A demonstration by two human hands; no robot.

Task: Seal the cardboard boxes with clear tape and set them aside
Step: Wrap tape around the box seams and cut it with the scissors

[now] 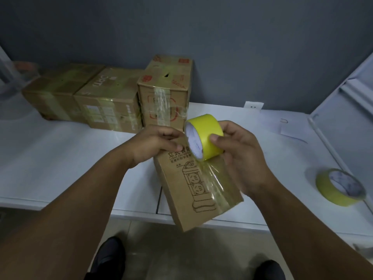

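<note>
A long narrow cardboard box [187, 197] with a printed drawing lies across the front edge of the white table [60, 158], its near end overhanging. My left hand [159, 142] grips the box's far end. My right hand [238, 156] holds a yellowish roll of clear tape [207, 134] above the box, thumb on the roll's face. A strip of tape [218, 182] runs from the roll down along the box's top towards its near end.
Three taped cardboard boxes [109, 100] stand in a row at the back left against the grey wall. A second tape roll [341, 186] lies on the table at the right. A white sheet [282, 122] lies behind my right hand. My shoes show on the floor below.
</note>
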